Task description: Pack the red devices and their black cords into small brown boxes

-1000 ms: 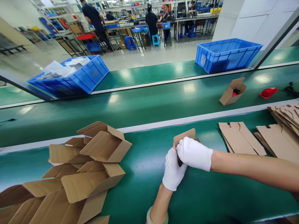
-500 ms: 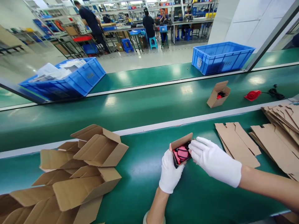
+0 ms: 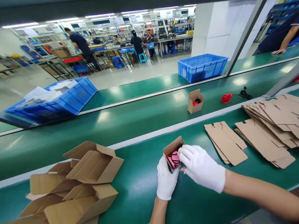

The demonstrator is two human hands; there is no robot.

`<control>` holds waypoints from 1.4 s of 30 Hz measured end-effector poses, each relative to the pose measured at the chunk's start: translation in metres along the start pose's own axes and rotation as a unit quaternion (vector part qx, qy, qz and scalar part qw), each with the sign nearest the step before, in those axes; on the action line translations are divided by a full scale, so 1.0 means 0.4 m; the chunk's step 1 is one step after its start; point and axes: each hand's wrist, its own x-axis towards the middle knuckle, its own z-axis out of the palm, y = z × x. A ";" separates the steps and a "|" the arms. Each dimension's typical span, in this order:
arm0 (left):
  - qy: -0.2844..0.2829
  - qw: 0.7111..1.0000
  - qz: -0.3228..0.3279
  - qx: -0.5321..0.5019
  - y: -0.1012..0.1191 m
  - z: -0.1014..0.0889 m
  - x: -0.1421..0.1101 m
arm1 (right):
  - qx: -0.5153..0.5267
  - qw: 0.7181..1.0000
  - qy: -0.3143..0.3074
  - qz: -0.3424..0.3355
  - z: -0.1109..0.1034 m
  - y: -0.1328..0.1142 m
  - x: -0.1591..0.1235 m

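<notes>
My left hand (image 3: 167, 180), in a white glove, grips a small open cardboard box (image 3: 173, 145) from below and the left. Its flap stands up at the back. Inside lies a red device (image 3: 174, 158) with a black cord (image 3: 179, 147) looped over it. My right hand (image 3: 198, 166), also gloved, reaches in from the right. Its bent fingers are at the box opening, closed against the cord; the fingertips are partly hidden.
Folded open boxes (image 3: 93, 165) pile up at left, flat cardboard blanks (image 3: 225, 143) at right. On the conveyor behind stand a filled box (image 3: 195, 107) and a red device (image 3: 226, 98) with its cord. Two blue crates (image 3: 201, 67) sit beyond. A person's hand (image 3: 279, 51) rests at far right.
The view has tilted up and turned right, bringing another person in at the right edge. My right hand's fingers, straighter before, are now bent into the box opening. My left hand keeps its hold.
</notes>
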 end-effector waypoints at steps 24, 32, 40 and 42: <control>0.012 1.000 0.024 0.014 -0.014 0.007 -0.007 | -0.112 0.988 0.044 0.093 0.087 0.016 -0.016; -0.008 1.000 0.011 -0.006 -0.004 -0.005 0.002 | -0.177 0.977 -0.121 0.022 0.004 -0.004 0.057; 0.009 0.999 0.036 0.018 -0.028 0.009 -0.003 | -0.014 0.933 -0.358 0.034 -0.049 -0.004 0.161; 0.017 0.998 0.047 0.028 -0.031 0.012 -0.004 | 0.004 0.932 -0.360 0.045 -0.047 0.001 0.160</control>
